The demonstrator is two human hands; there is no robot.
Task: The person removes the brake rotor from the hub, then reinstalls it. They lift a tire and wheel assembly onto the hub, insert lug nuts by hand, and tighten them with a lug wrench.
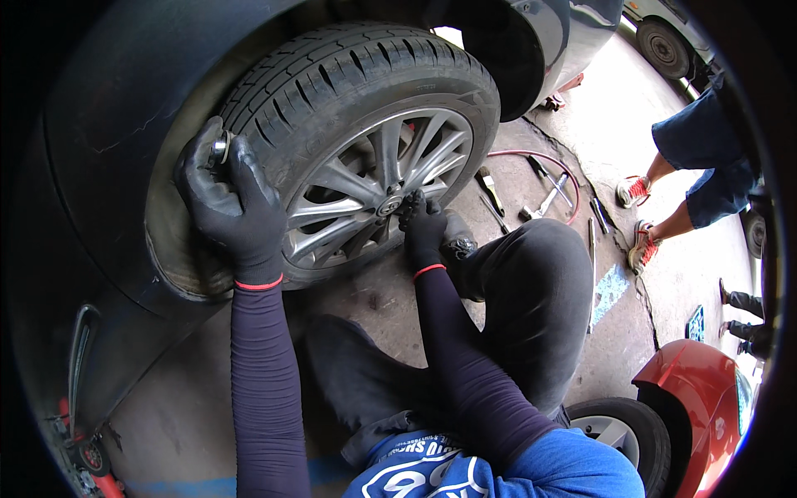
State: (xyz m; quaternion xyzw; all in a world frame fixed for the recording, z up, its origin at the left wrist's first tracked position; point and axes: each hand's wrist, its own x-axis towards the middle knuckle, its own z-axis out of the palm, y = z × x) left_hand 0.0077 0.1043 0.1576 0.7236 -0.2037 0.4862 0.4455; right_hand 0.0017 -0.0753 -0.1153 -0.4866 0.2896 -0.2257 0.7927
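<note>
A car wheel with a silver multi-spoke rim (385,153) and a black tyre (357,70) sits in the wheel arch of a dark car (108,166). In my black-gloved left hand (237,203), beside the tyre's left side, a small shiny round metal piece (219,151) shows between thumb and fingers; its exact kind cannot be made out. My gloved right hand (424,231) is at the wheel's centre, just right of the hub cap (389,206). Its fingers are drawn together by the bolt holes, and whatever they hold is hidden.
Right of the wheel, a brush (490,189), a cross-shaped metal tool (548,199) and a red hose (569,170) lie on cracked concrete. A person's legs (697,166) stand beyond. A red jack (98,465) is at lower left, a red car (697,390) at lower right.
</note>
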